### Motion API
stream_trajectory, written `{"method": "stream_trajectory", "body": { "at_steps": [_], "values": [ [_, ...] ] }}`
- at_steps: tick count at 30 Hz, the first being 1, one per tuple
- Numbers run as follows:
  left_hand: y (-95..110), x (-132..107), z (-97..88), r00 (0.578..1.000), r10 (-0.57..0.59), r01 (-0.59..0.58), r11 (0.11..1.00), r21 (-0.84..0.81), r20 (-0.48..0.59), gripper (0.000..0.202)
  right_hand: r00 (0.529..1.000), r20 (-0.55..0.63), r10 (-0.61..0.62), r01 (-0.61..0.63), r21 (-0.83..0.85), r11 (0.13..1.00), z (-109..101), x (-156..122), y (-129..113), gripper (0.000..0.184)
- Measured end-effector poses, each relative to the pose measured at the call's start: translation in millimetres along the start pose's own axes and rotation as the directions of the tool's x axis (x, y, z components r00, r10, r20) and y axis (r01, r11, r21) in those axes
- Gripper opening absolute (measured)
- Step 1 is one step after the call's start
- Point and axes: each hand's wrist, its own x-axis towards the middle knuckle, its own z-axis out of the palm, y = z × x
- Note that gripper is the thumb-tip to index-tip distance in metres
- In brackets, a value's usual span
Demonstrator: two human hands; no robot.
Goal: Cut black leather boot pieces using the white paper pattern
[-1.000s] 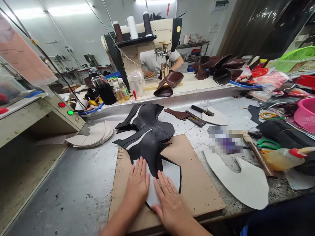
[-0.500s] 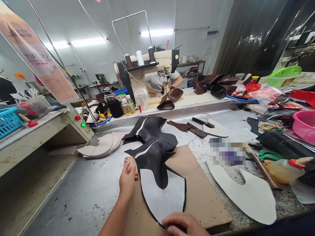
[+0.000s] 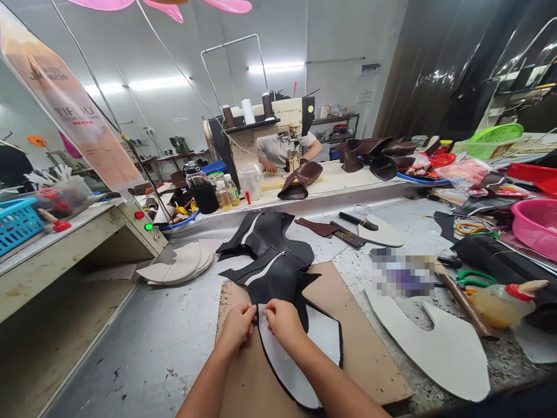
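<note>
A black leather boot upper (image 3: 276, 280) with a pale strip lies on the brown board (image 3: 365, 360). Its lower part carries a white, black-edged lining (image 3: 324, 328). My left hand (image 3: 238, 326) is closed at the left edge of the upper, fingertips together; whatever they pinch is too small to make out. Just to its right, my right hand (image 3: 282, 322) has its fingers pinched at the top left corner of the white lining, its forearm crossing over the lining. Another black leather upper (image 3: 270, 229) lies behind, partly overlapped by the first.
White curved pieces (image 3: 183, 264) are stacked at left. On the right lie a large white U-shaped piece (image 3: 448, 354), a hammer (image 3: 465, 302), green-handled scissors (image 3: 478, 278) and a glue bottle (image 3: 500, 305). Beyond a ledge, a person (image 3: 278, 154) sits behind a sewing machine (image 3: 289, 113).
My right hand has moved up from the bottom of the white lining to its upper left edge, beside my left hand. The near upper has shifted slightly right and turned.
</note>
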Motion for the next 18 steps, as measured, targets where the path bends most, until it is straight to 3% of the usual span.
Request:
{"method": "stream_trajectory", "body": {
  "at_steps": [5,11,15,18],
  "values": [
    [-4.1,0.2,1.7,0.996,0.082,-0.082,0.996,0.02,0.019,0.024,0.999,0.048,0.017,-0.014,-0.08,0.997,-0.8,9.0,-8.0,0.011],
    [-16.2,-8.4,6.2,0.978,0.193,-0.19,0.981,0.039,-0.082,0.024,0.996,0.091,-0.02,0.031,-0.127,0.991,1.6,13.2,-20.7,0.005],
    [-19.7,-11.5,2.8,0.982,0.16,-0.158,0.987,0.025,-0.099,0.023,0.993,0.072,-0.092,0.094,-0.024,0.995,-5.1,-4.4,-15.3,0.012],
    [-20.2,-12.7,-5.8,0.994,0.081,-0.082,0.997,-0.012,-0.075,0.028,0.983,0.118,-0.14,0.124,0.134,0.983,-21.4,-34.1,9.8,0.01]
  ]
}}
